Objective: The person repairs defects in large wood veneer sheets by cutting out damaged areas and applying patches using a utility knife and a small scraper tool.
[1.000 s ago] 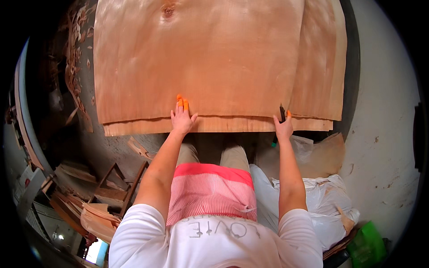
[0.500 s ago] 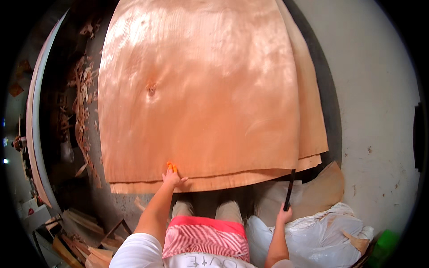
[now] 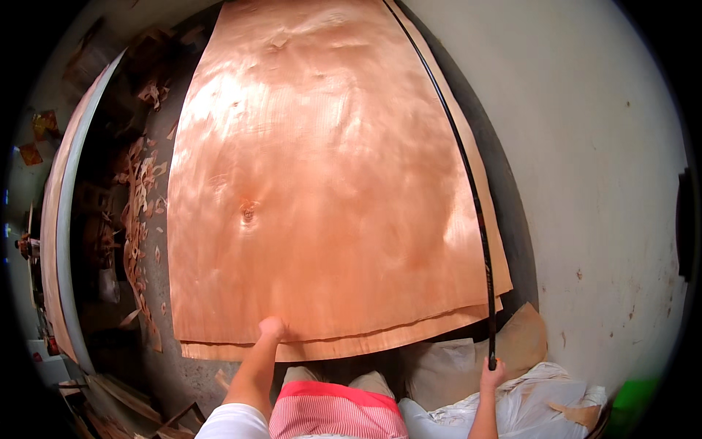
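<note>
A large sheet of reddish-tan wood veneer (image 3: 344,241) lies before me, its near edge set back from that of another sheet (image 3: 395,342) beneath it. My left hand (image 3: 272,327) is closed at the near edge of the upper sheet, left of the middle. Its fingertips are hidden, and I cannot tell what is in them. My right hand (image 3: 493,373) is wrapped round the near end of a long thin black rod (image 3: 474,190). The rod stretches away over the right side of the sheets and bends in the fisheye picture.
A pale wall (image 3: 585,183) rises along the right. White plastic sheeting (image 3: 526,402) is bunched by my right forearm, near a green object (image 3: 635,395). Veneer scraps (image 3: 135,212) litter the floor at left, beside a tall upright panel (image 3: 64,190). Wood offcuts (image 3: 121,399) lie at lower left.
The rod now reaches far along the sheets, where before only its near part showed. My left hand has closed; orange at its fingertips no longer shows. The sheets sit lower in view.
</note>
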`<action>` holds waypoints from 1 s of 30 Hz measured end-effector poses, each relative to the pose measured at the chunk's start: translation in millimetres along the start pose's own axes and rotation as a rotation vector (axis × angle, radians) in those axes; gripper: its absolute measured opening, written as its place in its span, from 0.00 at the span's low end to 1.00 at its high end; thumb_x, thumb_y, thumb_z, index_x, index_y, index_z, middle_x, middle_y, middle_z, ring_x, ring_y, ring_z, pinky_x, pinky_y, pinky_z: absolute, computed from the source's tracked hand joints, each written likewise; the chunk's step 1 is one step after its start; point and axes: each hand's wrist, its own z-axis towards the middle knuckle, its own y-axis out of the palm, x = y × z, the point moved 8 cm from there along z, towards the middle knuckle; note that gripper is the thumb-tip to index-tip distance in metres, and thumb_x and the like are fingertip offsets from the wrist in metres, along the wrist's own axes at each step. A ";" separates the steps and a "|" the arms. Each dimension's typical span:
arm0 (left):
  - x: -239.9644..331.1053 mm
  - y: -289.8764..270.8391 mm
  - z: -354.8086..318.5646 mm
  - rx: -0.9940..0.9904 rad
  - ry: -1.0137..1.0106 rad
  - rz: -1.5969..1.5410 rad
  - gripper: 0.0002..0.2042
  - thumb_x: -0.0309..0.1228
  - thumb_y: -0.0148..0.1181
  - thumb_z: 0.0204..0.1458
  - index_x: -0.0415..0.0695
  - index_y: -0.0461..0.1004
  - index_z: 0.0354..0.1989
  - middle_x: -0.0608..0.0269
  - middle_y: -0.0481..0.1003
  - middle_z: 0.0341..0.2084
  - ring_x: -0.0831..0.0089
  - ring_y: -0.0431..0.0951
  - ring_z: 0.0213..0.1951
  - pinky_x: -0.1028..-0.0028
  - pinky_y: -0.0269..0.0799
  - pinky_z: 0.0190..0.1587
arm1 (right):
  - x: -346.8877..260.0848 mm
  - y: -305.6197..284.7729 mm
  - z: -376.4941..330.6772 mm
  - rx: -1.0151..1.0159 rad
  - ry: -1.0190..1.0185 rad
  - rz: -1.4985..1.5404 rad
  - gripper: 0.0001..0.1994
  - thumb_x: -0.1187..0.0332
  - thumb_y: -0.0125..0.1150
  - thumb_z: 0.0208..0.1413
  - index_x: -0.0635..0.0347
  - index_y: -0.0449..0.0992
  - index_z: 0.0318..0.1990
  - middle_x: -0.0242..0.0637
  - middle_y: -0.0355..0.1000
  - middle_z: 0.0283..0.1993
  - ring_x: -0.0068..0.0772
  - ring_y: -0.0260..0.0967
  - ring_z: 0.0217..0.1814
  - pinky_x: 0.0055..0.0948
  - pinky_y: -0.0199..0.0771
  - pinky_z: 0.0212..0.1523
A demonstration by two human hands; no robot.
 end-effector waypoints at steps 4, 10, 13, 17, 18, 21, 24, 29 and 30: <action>-20.3 -48.1 19.7 0.366 0.039 -0.181 0.20 0.49 0.49 0.48 0.44 0.78 0.24 0.52 0.76 0.27 0.56 0.77 0.33 0.61 0.72 0.35 | -72.4 80.7 -7.7 -0.178 0.017 0.295 0.15 0.62 0.66 0.42 0.65 0.72 0.28 0.44 0.67 0.27 0.48 0.66 0.34 0.40 0.66 0.36; -61.2 -150.0 62.5 0.862 0.132 -0.415 0.20 0.41 0.60 0.44 0.46 0.68 0.45 0.56 0.70 0.39 0.58 0.72 0.41 0.62 0.70 0.42 | -190.6 198.3 -52.9 -0.427 0.191 0.346 0.17 0.58 0.65 0.45 0.66 0.73 0.26 0.42 0.70 0.22 0.40 0.69 0.25 0.35 0.67 0.29; -80.6 -189.6 107.7 0.930 0.109 -0.425 0.27 0.39 0.62 0.43 0.44 0.63 0.52 0.53 0.66 0.48 0.57 0.68 0.48 0.63 0.68 0.47 | -219.6 246.0 -61.6 -0.411 0.142 0.448 0.19 0.55 0.63 0.46 0.66 0.73 0.25 0.44 0.71 0.21 0.42 0.70 0.24 0.36 0.68 0.29; -87.7 -238.7 156.1 1.110 0.087 -0.334 0.33 0.40 0.63 0.42 0.40 0.59 0.56 0.51 0.56 0.58 0.58 0.61 0.56 0.64 0.63 0.52 | -219.9 296.3 -62.3 -0.408 0.099 0.304 0.21 0.52 0.61 0.47 0.67 0.72 0.26 0.47 0.71 0.25 0.45 0.69 0.28 0.40 0.67 0.31; -87.6 -247.7 163.6 1.150 0.069 -0.317 0.34 0.40 0.63 0.42 0.40 0.59 0.57 0.50 0.54 0.59 0.58 0.60 0.57 0.64 0.61 0.53 | -222.9 304.7 -62.7 -0.449 0.108 0.329 0.21 0.53 0.61 0.47 0.68 0.71 0.27 0.48 0.70 0.26 0.47 0.68 0.30 0.41 0.66 0.32; -81.9 -259.3 189.5 1.180 0.006 -0.177 0.24 0.39 0.62 0.44 0.38 0.69 0.46 0.50 0.64 0.51 0.54 0.64 0.52 0.65 0.63 0.51 | -216.7 318.4 -65.0 -0.418 0.060 0.265 0.20 0.56 0.60 0.48 0.70 0.71 0.29 0.50 0.68 0.27 0.51 0.67 0.31 0.42 0.65 0.33; -77.7 -252.2 182.7 1.386 0.061 -0.184 0.17 0.40 0.61 0.44 0.39 0.75 0.36 0.53 0.68 0.49 0.59 0.67 0.50 0.67 0.65 0.48 | -220.6 318.0 -68.4 -0.365 0.027 0.259 0.20 0.56 0.60 0.48 0.70 0.71 0.29 0.49 0.68 0.28 0.51 0.67 0.32 0.41 0.65 0.34; -107.2 -238.3 202.8 1.316 0.041 -0.679 0.10 0.36 0.61 0.45 0.42 0.77 0.31 0.59 0.71 0.45 0.63 0.70 0.47 0.68 0.66 0.46 | -223.3 318.0 -68.7 -0.419 0.063 0.228 0.20 0.56 0.60 0.48 0.70 0.71 0.29 0.48 0.67 0.29 0.50 0.67 0.33 0.41 0.65 0.35; -112.9 -239.3 203.1 1.362 0.068 -0.772 0.09 0.35 0.60 0.46 0.42 0.77 0.29 0.60 0.72 0.44 0.64 0.71 0.46 0.69 0.67 0.45 | -227.7 316.3 -68.7 -0.410 0.054 0.228 0.20 0.56 0.60 0.48 0.70 0.71 0.30 0.49 0.67 0.29 0.50 0.67 0.34 0.41 0.65 0.35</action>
